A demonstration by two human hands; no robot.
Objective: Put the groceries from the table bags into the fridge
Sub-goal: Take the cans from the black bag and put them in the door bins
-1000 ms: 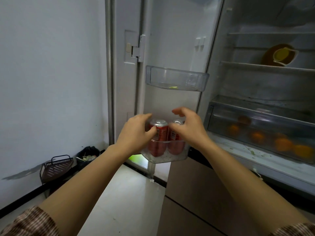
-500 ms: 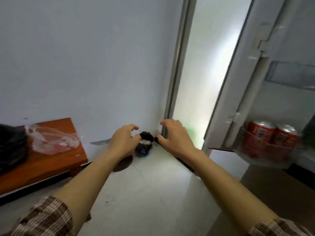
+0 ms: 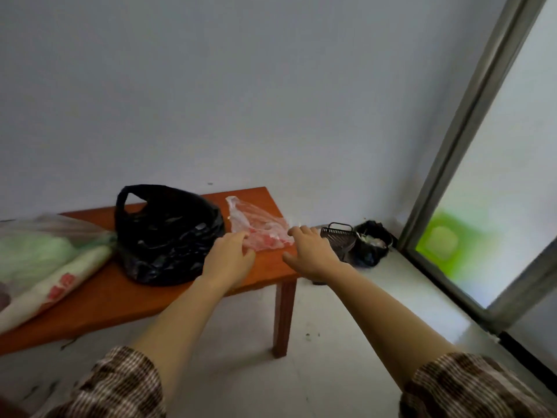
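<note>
**Both hands open above the thin bag on the desk**

The left hand (image 3: pixel 229 254) and right hand (image 3: pixel 310 251) have spread fingers and hold nothing. Between them the pink clear bag (image 3: pixel 256 227) lies flat on the desk (image 3: pixel 120 300), its long axis toward the wall, beside the black bag (image 3: pixel 165 236). Earlier the hands were at the fridge cans.

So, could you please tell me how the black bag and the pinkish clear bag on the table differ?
The black bag is opaque, so its contents are hidden; the pinkish clear bag is see-through. The black bag stands bulky with its mouth open upward, while the clear bag lies flat and crumpled. The black bag sits nearer the table's middle; the clear bag lies at its right end, between both hands. Both are thin plastic on the same orange table.
</note>
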